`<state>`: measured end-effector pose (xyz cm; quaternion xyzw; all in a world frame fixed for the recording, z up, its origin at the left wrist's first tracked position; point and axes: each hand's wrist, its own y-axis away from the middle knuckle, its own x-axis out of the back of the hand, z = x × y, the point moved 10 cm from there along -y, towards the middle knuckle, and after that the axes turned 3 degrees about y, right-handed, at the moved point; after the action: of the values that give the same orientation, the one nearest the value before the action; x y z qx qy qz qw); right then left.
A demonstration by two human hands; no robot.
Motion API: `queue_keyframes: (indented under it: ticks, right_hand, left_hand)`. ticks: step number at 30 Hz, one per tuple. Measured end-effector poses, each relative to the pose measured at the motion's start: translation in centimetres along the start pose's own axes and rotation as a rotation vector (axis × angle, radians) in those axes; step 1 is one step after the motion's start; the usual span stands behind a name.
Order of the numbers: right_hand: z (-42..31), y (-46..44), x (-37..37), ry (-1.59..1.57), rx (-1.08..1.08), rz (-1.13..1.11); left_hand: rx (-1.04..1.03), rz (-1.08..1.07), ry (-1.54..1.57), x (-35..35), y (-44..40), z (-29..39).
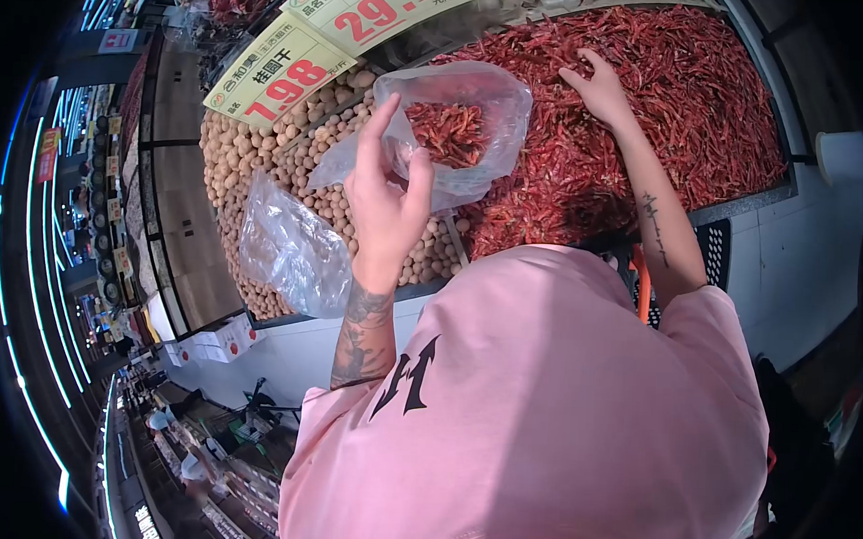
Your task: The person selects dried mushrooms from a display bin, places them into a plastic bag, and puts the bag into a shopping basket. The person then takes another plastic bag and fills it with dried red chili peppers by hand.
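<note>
My left hand (pixel 388 197) holds a clear plastic bag (pixel 501 120) at its near left side, index finger raised and thumb apart from it. Its other fingers are mostly hidden. Dried red chilies (pixel 446 134) lie inside the bag, whose mouth gapes toward me. My right hand (pixel 599 88) is over the big heap of dried red chilies (pixel 704 98), thumb and forefinger spread, with nothing visible between them. Its remaining fingers cannot be made out. A second clear plastic bag (pixel 294 250), crumpled, rests on the round brown dried fruit left of my left wrist.
Round tan dried longans (pixel 245 158) fill compartments left of the chilies. A yellow price sign (pixel 279 71) and another price sign (pixel 379 16) stand at the back. The bin's dark rim (pixel 786 187) borders the chilies on the right. An orange strip (pixel 642 284) is near my right arm.
</note>
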<state>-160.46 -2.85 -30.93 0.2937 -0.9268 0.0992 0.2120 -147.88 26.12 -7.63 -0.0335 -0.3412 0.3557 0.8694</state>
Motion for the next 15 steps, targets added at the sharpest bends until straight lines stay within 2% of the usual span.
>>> queue_keyframes:
  ticks: [2, 3, 7, 9, 10, 12, 13, 15]
  right_hand:
    - [2.1, -0.1, 1.3, -0.210, -0.214, 0.174]
    - [0.6, 0.0, 0.5, -0.539, -0.249, -0.044]
    - [-0.4, 2.0, 2.4, -0.650, -0.474, 0.053]
    - [2.9, 1.6, 1.7, -0.895, -0.567, 0.116]
    - [3.7, 1.4, 2.0, -0.895, -0.568, 0.116]
    - [1.8, 0.8, 0.9, -1.033, -0.441, -0.142]
    - [1.7, 1.0, 1.1, -1.025, -0.456, -0.070]
    - [0.3, 1.6, 1.5, -0.959, -0.432, -0.068]
  left_hand:
    - [-0.014, 0.003, -0.010, 0.2, 0.2, 0.3]
    - [0.029, -0.011, -0.010, 0.1, 0.2, -0.2]
    - [0.032, -0.031, -0.015, -0.3, 0.1, 0.1]
    - [-0.002, -0.027, 0.003, -0.6, -0.1, -0.1]
    - [-0.036, -0.024, 0.020, -0.6, -0.1, 0.1]
    - [-0.009, -0.034, 0.018, -0.6, 0.0, -0.1]
    - [0.017, -0.043, 0.015, -0.7, 0.0, -0.3]
    - [0.018, -0.042, 0.021, -0.7, 0.0, -0.2]
